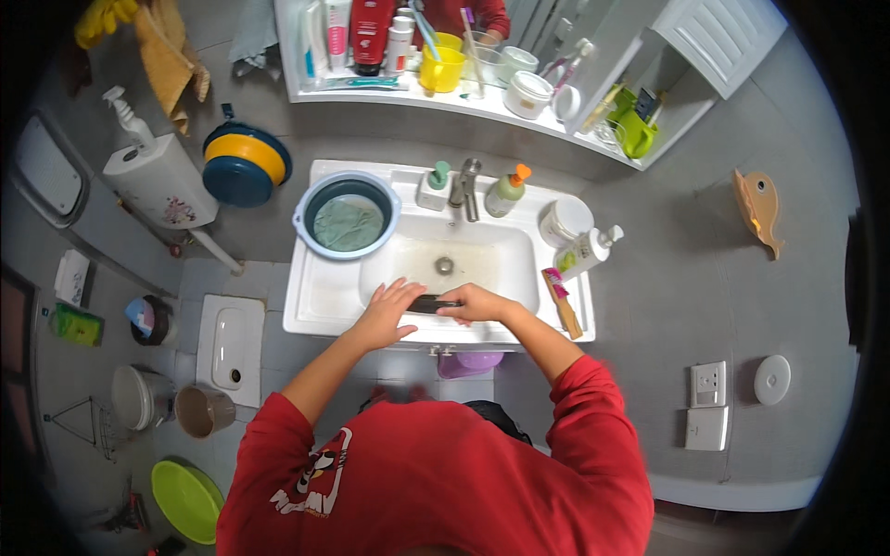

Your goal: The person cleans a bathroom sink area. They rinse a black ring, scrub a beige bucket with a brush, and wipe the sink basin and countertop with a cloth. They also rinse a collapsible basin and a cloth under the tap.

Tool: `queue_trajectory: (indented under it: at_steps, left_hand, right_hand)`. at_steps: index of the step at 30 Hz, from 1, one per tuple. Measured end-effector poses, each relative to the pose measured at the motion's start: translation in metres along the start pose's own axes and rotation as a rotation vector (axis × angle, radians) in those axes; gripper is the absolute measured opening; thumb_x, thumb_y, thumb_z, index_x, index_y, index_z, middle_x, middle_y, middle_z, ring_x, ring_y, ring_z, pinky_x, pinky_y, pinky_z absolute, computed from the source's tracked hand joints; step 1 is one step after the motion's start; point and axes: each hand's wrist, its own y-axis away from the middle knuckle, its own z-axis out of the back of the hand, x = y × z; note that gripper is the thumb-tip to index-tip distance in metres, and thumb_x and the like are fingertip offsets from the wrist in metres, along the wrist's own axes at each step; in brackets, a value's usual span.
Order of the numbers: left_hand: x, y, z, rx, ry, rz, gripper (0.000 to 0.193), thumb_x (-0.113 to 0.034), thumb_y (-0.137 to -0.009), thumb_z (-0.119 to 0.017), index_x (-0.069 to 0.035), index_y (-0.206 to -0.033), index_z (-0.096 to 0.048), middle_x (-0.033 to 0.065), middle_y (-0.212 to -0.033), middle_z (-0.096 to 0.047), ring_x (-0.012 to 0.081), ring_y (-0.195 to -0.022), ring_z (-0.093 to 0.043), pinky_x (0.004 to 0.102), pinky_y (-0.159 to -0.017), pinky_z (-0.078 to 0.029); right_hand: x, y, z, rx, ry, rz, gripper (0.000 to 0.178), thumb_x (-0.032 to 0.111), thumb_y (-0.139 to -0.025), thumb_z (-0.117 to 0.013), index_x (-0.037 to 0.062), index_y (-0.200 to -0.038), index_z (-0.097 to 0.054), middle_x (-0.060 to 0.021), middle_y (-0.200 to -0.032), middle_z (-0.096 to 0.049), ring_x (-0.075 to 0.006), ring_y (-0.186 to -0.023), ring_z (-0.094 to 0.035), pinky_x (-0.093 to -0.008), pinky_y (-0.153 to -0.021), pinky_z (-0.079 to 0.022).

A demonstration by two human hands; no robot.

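Over the front edge of the white sink (505, 255), my right hand (475, 304) grips one end of a dark, narrow, handle-like object (426, 304). Its exact kind is hard to make out, since both hands cover parts of it. My left hand (386, 313) touches the other end, with its fingers stretched out and the thumb apart. Beyond my hands, a little water lies around the metal drain (445, 266), below the faucet (468, 190). A blue basin (397, 208) with a grey-green cloth (348, 222) in it stands on the counter to the left.
Behind the sink stand a white soap dispenser (433, 195) and an orange-topped pump bottle (505, 192). To the right are a white tub (565, 222), a white pump bottle (584, 255) and a wooden brush (563, 306). Above hangs a shelf (371, 94) of toiletries.
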Motion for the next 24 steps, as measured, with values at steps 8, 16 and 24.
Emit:
queue_trajectory:
  at_steps: [8, 16, 24]
  left_hand:
    - [-0.005, -0.027, -0.064, 0.112, 0.369, 0.176, 0.018, -0.014, -0.078, -0.056, -0.001, -0.087, -0.047, 0.0184, -0.084, -0.057, 0.038, -0.081, -0.053, 0.0431, -0.069, -0.042]
    - [-0.023, -0.038, -0.075, 0.655, 0.382, 0.201, 0.019, -0.014, -0.075, -0.061, -0.002, -0.084, -0.049, 0.0187, -0.081, -0.056, 0.0388, -0.079, -0.054, 0.0463, -0.066, -0.042]
    - [-0.052, -0.034, -0.03, 0.329, 0.255, 0.162, 0.025, -0.011, -0.076, -0.06, -0.002, -0.098, -0.052, 0.0151, -0.09, -0.058, 0.0323, -0.086, -0.054, 0.0384, -0.076, -0.039]
  right_hand:
    - [-0.136, 0.076, 0.039, -1.1, 0.277, -0.067, 0.022, 0.009, -0.069, -0.063, 0.0016, -0.09, -0.062, -0.0158, -0.081, -0.061, -0.0289, -0.076, -0.059, -0.0374, -0.072, -0.047]
    - [-0.259, 0.15, 0.014, -0.968, 0.46, -0.777, 0.04, 0.021, -0.071, -0.063, 0.0013, -0.103, -0.052, -0.0207, -0.094, -0.055, -0.0363, -0.087, -0.056, -0.044, -0.076, -0.046]
    - [-0.274, 0.152, 0.031, -0.994, 0.271, -0.729, 0.052, 0.027, -0.067, -0.069, -0.0036, -0.104, -0.049, -0.0188, -0.093, -0.058, -0.032, -0.083, -0.058, -0.04, -0.072, -0.047]
